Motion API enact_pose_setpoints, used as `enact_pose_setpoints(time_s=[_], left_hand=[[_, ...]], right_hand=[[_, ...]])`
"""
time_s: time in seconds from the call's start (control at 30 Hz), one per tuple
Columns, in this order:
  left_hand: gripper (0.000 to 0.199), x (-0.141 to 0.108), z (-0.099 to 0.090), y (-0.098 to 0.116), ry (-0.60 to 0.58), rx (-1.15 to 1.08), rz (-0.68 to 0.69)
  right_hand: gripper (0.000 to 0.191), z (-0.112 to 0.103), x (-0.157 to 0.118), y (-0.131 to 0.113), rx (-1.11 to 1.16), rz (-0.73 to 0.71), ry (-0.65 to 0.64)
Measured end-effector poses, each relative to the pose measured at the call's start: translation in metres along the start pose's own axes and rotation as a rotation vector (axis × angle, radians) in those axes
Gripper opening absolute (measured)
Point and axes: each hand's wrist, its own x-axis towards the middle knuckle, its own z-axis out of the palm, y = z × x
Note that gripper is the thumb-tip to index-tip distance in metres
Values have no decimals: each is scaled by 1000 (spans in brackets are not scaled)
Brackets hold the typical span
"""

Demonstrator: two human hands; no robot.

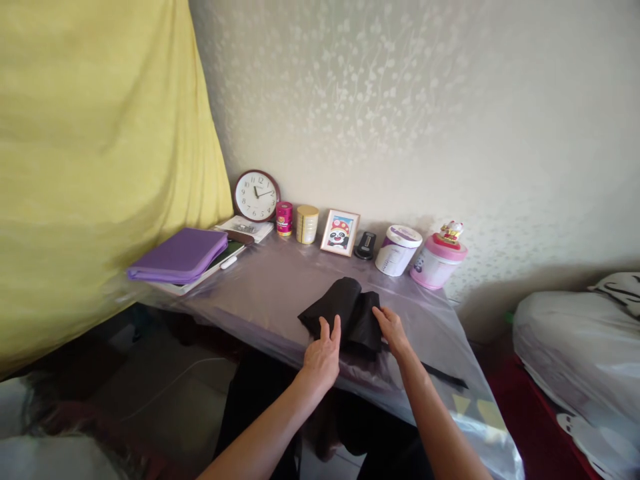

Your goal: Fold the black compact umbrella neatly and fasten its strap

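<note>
A piece of black fabric (341, 298), folded into two loose flaps, lies near the front edge of the plastic-covered table. What kind of article it is, I cannot tell. My left hand (323, 357) is at its near left side, fingers extended and apart, the tips at the cloth. On the other side, my right hand (393, 328) pinches the right edge of the fabric between thumb and fingers. A narrow black strap (445, 377) runs out to the right, partly hidden behind my right forearm.
Along the wall stand a clock (257, 195), a pink can (284, 219), a yellow-lidded jar (307, 225), a framed panda picture (340, 232), a black device (366, 246) and two tubs (399, 251). A purple folder (177, 256) lies left, beside a yellow curtain (100, 133).
</note>
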Motion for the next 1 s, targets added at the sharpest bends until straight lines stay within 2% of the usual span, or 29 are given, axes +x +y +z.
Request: enact_pose_setpoints(time_s=[0.23, 0.47, 0.57, 0.73, 0.87, 1.0], left_hand=[[83, -2, -5, -6, -5, -76, 18], [83, -2, -11, -18, -15, -143, 41], [78, -1, -11, -21, -17, -157, 47], [61, 0, -9, -24, -17, -163, 43], [56, 0, -9, -25, 2, -172, 26], [59, -10, -8, -24, 49, -186, 11]], right_hand=[[31, 14, 10, -25, 48, -161, -73], [35, 49, 25, -48, 26, -221, -120], [33, 66, 33, -47, -20, -211, -130], [33, 86, 43, -37, -118, -169, -155], [35, 92, 51, -26, -226, -170, -167], [36, 92, 54, -21, -339, -187, -168]])
